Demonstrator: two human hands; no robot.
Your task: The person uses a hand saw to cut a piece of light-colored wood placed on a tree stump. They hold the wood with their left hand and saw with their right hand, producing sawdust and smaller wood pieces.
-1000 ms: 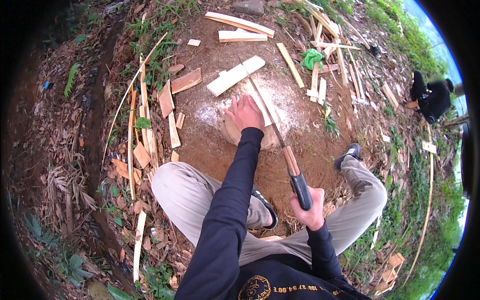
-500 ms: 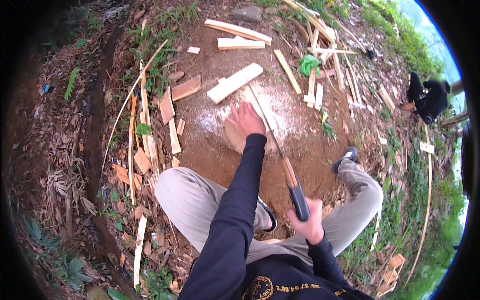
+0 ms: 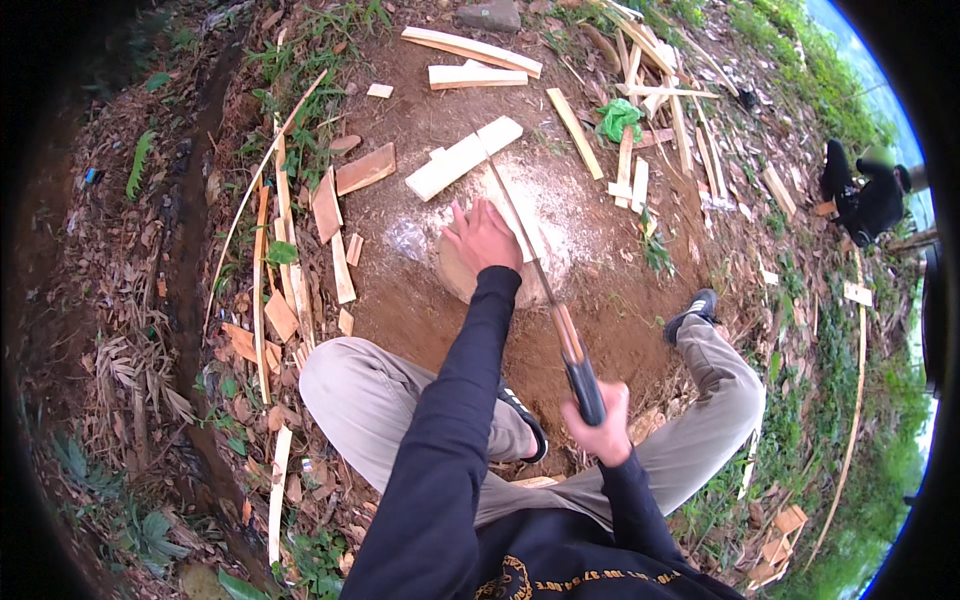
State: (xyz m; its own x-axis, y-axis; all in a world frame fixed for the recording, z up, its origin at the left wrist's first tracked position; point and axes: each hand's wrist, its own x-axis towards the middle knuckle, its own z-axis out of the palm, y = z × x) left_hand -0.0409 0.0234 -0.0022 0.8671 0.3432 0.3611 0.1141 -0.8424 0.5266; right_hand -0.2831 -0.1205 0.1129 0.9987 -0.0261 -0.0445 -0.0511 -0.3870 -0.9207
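Observation:
My left hand (image 3: 485,238) lies flat with fingers spread on a round wooden block (image 3: 458,272) dusted with pale wood dust. Beside its fingers, a pale wood strip (image 3: 532,236) runs along a long thin blade. My right hand (image 3: 600,418) is closed round the black grip of this long-bladed tool (image 3: 572,350), which also has a brown wooden section. Its dark blade appears edge-on, so I cannot tell whether it is a saw or a machete. The tip reaches a pale board (image 3: 465,160) just beyond the block; whether they touch is unclear.
Two pale boards (image 3: 478,76) lie at the far side. Brown wood pieces (image 3: 366,170) and long strips (image 3: 285,200) are on the left. A green plastic bag (image 3: 618,120) sits by a heap of slats (image 3: 655,65). A person in dark clothes (image 3: 868,200) is at far right.
My right hand and the tool have shifted slightly left and forward. My left hand stays flat on the block; the whole view has moved a little.

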